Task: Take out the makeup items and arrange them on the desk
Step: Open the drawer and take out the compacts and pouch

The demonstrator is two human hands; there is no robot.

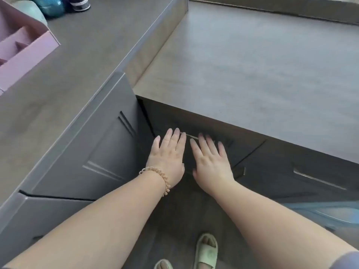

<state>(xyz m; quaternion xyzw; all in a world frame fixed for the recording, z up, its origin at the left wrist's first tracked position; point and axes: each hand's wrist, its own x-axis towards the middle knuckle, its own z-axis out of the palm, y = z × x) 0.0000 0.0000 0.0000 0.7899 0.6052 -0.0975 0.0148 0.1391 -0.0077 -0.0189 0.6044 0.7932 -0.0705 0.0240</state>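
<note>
Both my hands lie flat, fingers straight, against the dark drawer front (229,152) under the grey desk top (252,65). My left hand (168,158) sits left of the drawer's metal handle (191,136), with a coiled band at its wrist. My right hand (210,160) is beside it, fingertips reaching the handle. The drawer looks closed, so nothing inside it shows. A pink divided organiser box (25,49) stands at the far left on the raised side surface. A teal pouch (49,5) and a dark bottle (80,3) stand behind it.
A grey side cabinet (87,152) with panelled doors rises left of my hands. Another drawer with a long handle (318,179) lies to the right. My feet in pale green slippers (206,251) stand on the dark floor below.
</note>
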